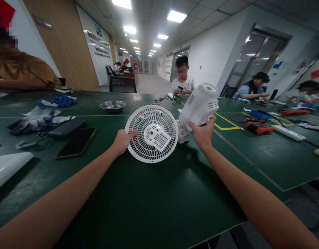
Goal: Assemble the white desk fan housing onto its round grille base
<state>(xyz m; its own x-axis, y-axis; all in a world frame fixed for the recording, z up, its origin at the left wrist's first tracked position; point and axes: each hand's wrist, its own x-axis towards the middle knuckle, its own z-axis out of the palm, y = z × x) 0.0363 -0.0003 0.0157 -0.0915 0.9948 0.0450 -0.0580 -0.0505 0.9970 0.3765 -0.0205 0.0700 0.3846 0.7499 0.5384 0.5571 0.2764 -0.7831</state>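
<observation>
Right now both hands are occupied, set apart from each other above the green worktop (pixel 149 200). The left hand (pixel 123 141) pinches the rim of a round white grille (pixel 157 137), thumb on the near face; the right hand (pixel 203 133) is clamped around one end of a white housing (pixel 198 105), which tilts up and to the right. Between them sits a smaller vented part (pixel 184 132), right beside the grille's edge; whether it joins either piece, I can't tell from this angle.

So the step in hand looks like handling fan pieces, perhaps lining them up or parting them; one view won't settle which. The next move, I'd judge, calls for a steady grip on the heavy-looking housing while the grille is turned to show its fixings. Watch that thin rim: squeezing hard could flex it.
</observation>
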